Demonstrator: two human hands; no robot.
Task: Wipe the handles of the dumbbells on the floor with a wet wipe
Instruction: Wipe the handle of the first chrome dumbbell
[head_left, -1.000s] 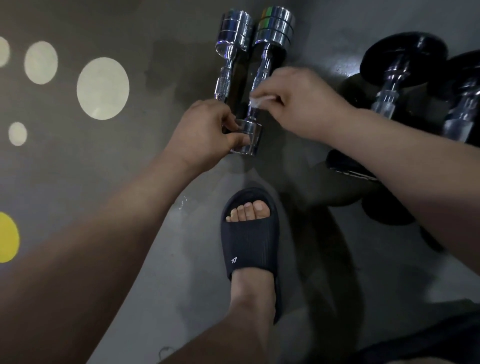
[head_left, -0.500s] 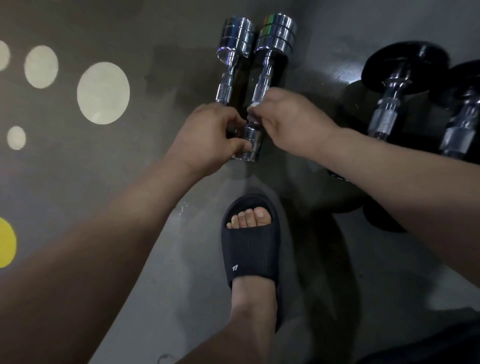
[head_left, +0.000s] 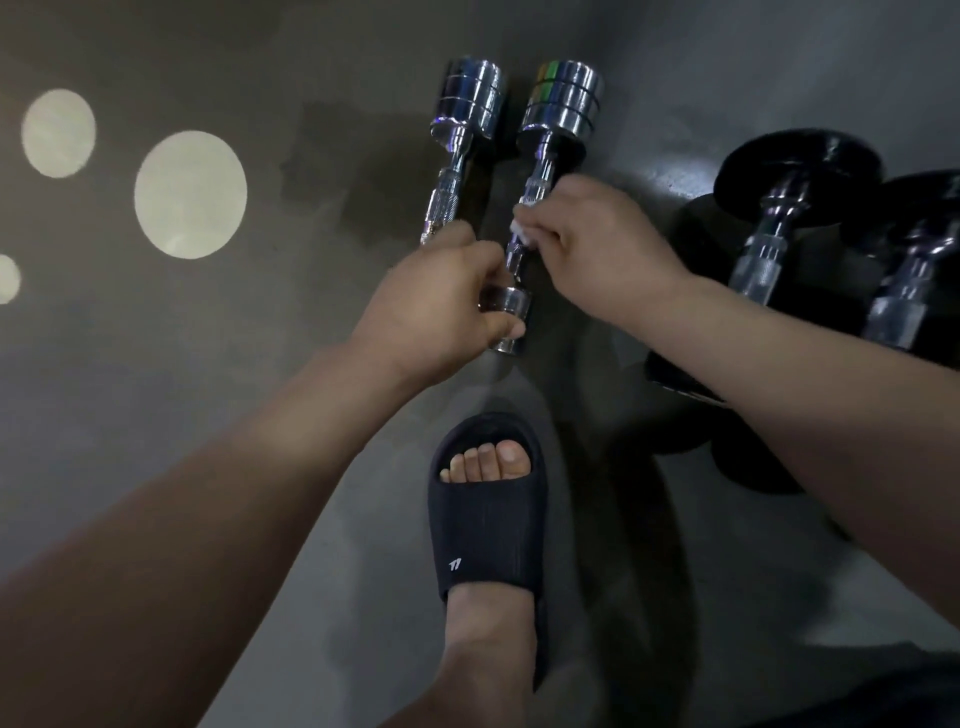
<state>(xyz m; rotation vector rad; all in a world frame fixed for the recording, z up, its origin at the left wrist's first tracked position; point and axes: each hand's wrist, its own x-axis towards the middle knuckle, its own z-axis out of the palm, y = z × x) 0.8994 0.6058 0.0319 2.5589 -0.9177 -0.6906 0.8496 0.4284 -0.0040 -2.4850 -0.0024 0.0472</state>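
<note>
Left chrome dumbbell (head_left: 451, 179) & right chrome dumbbell (head_left: 558, 104) (coloured stripes on far head) flat on floor (head_left: 260, 374), side by side, approx parallel. Small white wet wipe (head_left: 521, 233) bunched against right one's knurled handle, mid-shaft. Further right: inner black dumbbell (head_left: 761, 265), outer black dumbbell (head_left: 906, 296), chrome handles.

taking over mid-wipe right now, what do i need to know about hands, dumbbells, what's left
Left hand: grips the near end of the right chrome dumbbell, steadying it.
Right hand: pinches the wet wipe onto that dumbbell's handle.
Left chrome dumbbell lies alongside; two black dumbbells sit farther right, all on the floor.
Done: unclear which handles are clean.
Left: finish this handle, then probably the rest.
</note>
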